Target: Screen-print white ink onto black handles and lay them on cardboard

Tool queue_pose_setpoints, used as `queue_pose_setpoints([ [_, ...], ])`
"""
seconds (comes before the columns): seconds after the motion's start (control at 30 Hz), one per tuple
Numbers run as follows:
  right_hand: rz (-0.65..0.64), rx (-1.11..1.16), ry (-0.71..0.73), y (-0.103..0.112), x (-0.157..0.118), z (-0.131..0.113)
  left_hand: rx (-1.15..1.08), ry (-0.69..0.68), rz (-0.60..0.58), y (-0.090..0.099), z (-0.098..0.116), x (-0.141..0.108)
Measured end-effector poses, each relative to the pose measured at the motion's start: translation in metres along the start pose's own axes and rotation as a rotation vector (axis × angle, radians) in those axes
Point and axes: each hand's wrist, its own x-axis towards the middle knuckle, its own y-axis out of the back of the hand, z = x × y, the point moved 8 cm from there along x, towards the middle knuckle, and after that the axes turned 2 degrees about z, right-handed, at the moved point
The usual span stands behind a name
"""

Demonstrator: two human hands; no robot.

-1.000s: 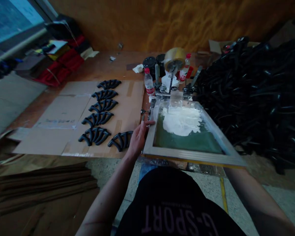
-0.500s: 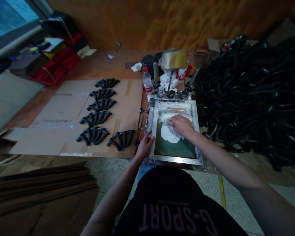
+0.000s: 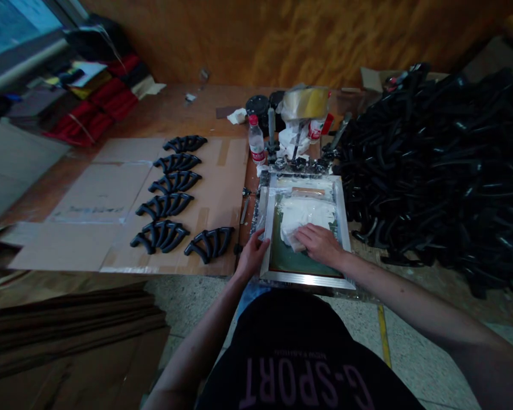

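Sliding nearer the body than half a second ago, the right hand [image 3: 318, 244] is keeping its fingers closed around a pale scraper [image 3: 297, 245], leaving no visible gap. White paste [image 3: 306, 209] is now lying across the mesh [image 3: 297, 263] behind that hand, so the stroke appears to be spreading it toward the near side. Meanwhile the left hand [image 3: 252, 254] is resting, part-curled, against the left rim of the metal frame [image 3: 306, 279]; whether it is pinching, I cannot tell. Farther out, black curved pieces [image 3: 209, 244] are lying in groups on cardboard [image 3: 224, 193], with a dark heap [image 3: 431, 165] sitting right of the frame.
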Motion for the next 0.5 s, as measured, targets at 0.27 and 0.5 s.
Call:
queue_pose_setpoints([
  [0.27, 0.094, 0.029, -0.324, 0.043, 0.054, 0.060, -0.083, 0.017, -0.056, 0.008, 0.026, -0.007],
  [0.5, 0.490, 0.028, -0.772, 0.120, -0.006, 0.177, -0.258, -0.082, 0.063, 0.040, 0.120, -0.012],
])
